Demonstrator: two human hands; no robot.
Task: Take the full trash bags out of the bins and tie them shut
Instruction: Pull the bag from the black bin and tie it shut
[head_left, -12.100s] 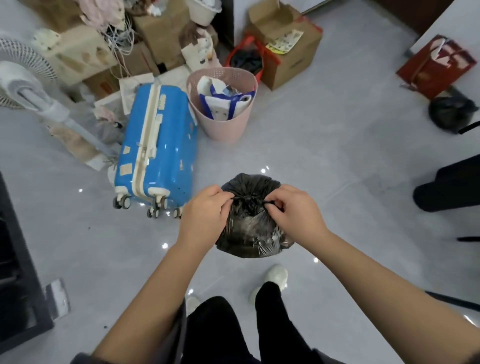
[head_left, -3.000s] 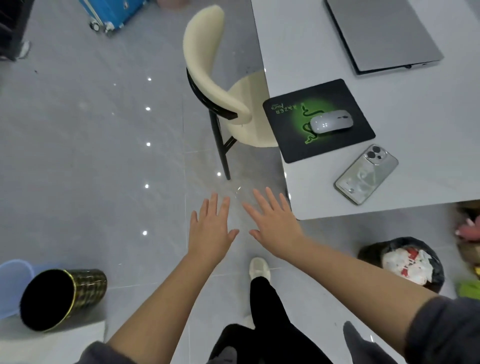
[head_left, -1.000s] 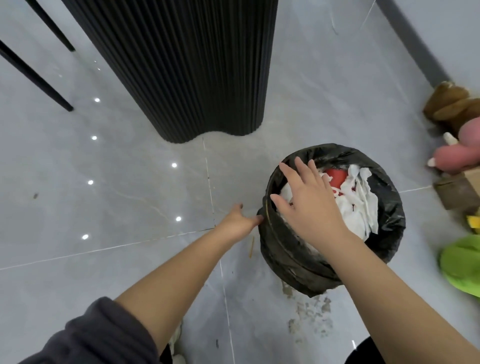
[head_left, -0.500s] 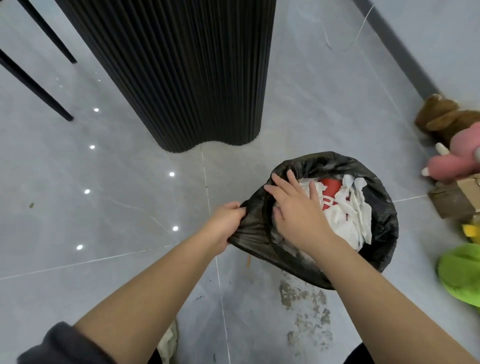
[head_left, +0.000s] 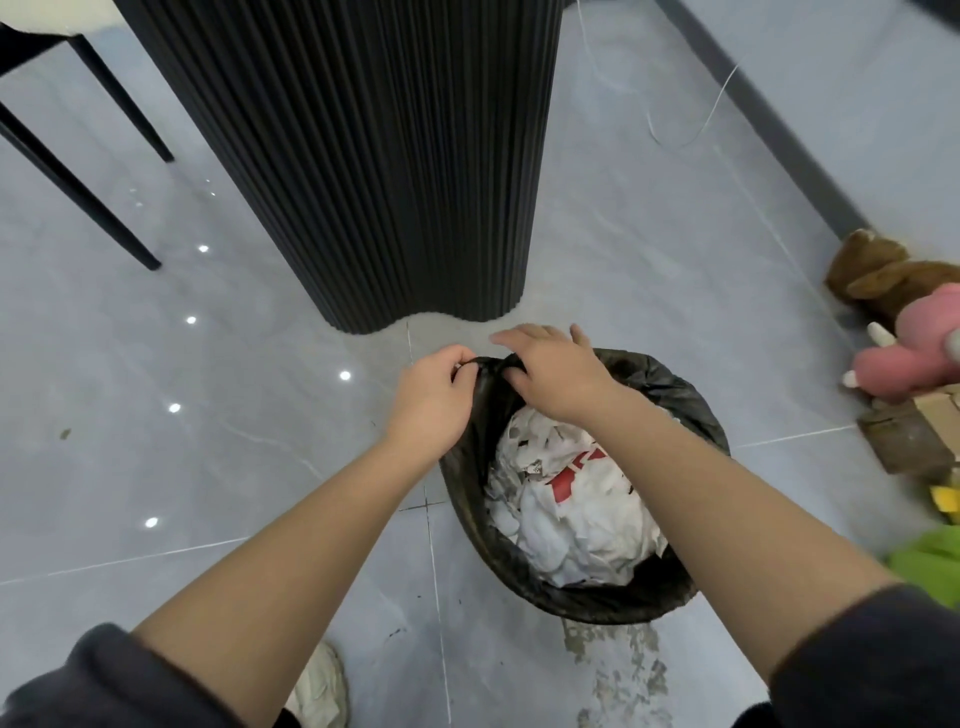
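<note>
Our left grip (head_left: 431, 410) pinches the far rim of the trash bag (head_left: 670, 395), which sits paper-full on the floor (head_left: 208, 467), right grip (head_left: 556, 379) beside it, hold unclear, so we should gather the rim evenly before lifting straight up.

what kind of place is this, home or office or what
Most likely a room in a home: plush toys lie on the tiled floor by the wall, a fluted black table base and chair legs stand close by, and a small black bag holds paper waste.
</note>
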